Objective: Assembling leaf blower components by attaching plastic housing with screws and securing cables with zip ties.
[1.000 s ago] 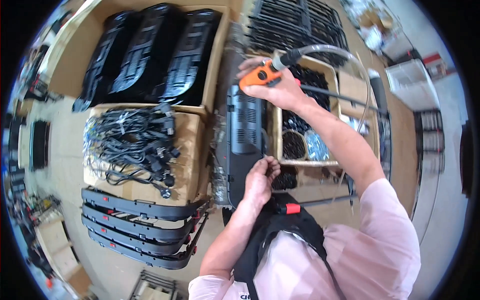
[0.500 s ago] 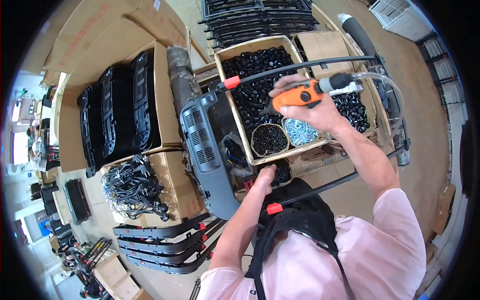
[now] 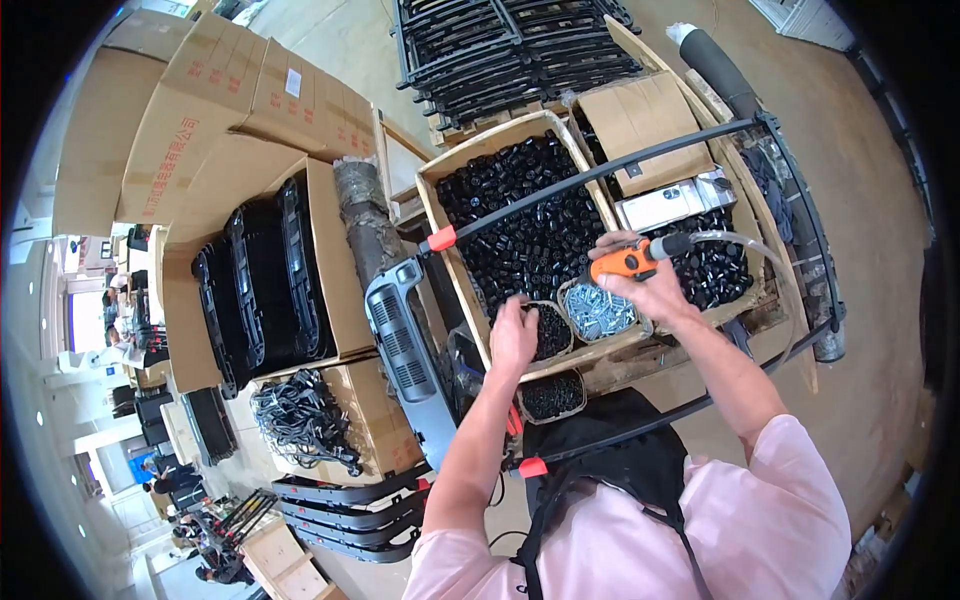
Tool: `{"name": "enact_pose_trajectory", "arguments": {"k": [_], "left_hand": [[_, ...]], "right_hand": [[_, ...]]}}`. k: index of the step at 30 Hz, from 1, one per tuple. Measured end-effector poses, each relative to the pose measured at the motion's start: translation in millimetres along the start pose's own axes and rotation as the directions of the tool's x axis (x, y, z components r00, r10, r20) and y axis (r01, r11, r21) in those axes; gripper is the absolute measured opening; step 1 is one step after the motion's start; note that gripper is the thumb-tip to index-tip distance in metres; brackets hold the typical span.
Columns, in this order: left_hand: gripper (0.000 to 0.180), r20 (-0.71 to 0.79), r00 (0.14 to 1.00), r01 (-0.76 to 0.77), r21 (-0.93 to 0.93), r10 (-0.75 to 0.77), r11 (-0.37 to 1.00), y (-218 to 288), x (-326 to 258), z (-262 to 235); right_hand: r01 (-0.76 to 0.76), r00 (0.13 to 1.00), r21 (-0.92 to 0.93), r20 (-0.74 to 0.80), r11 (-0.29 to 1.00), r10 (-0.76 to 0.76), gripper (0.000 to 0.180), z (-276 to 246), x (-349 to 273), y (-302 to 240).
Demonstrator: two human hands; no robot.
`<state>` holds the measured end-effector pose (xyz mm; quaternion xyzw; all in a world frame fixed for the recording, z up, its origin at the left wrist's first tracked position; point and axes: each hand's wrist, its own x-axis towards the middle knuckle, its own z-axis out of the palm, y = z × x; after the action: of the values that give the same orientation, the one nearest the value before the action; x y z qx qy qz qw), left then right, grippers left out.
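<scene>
My right hand is wrapped round an orange powered screwdriver with a clear hose at its back end. The tool is above a tub of silvery screws. My left hand is at the near-left side of a tub of small black screws. Its fingers are bent together and dip toward the screws; what they pinch, if anything, is hidden. A black rectangular frame with a grey vented panel spans the bins. Red clips sit at its panel-end corners.
A large bin holds black plastic caps. Another small tub of black screws is nearer me. On the left, a carton holds black panels, with bundled cables beside it. Stacked frames lie at the back.
My left hand has moved from the nearer tub up to the black-screw tub in the bin. The screwdriver has shifted right and nearer, over the silvery screws. The head view has shifted.
</scene>
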<state>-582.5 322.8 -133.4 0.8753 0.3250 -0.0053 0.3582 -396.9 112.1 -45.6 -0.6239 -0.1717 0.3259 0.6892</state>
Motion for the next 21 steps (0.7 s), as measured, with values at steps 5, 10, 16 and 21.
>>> {"name": "enact_pose_trajectory", "arguments": {"k": [5, 10, 16, 21], "left_hand": [[0.066, 0.101, 0.995, -0.023, 0.334, -0.012, 0.942, -1, 71, 26], [0.033, 0.303, 0.947, -0.238, 0.432, 0.109, 0.87, -5, 104, 43], [0.025, -0.003, 0.986, -0.166, 0.114, 0.167, 0.98, -21, 105, 33], [0.031, 0.229, 0.947, 0.319, -0.75, -0.224, 0.579, -7, 51, 10]], "right_hand": [[-0.042, 0.998, -0.027, 0.043, 0.999, 0.043, 0.055, -7, 4, 10], [-0.102, 0.993, 0.015, -0.062, 0.995, 0.103, 0.055, -18, 13, 18], [-0.077, 0.99, 0.015, -0.117, 0.997, 0.078, 0.051, 17, 65, 77], [-0.376, 0.926, -0.456, -0.218, 0.807, 0.308, 0.038, 22, 88, 109]]}}
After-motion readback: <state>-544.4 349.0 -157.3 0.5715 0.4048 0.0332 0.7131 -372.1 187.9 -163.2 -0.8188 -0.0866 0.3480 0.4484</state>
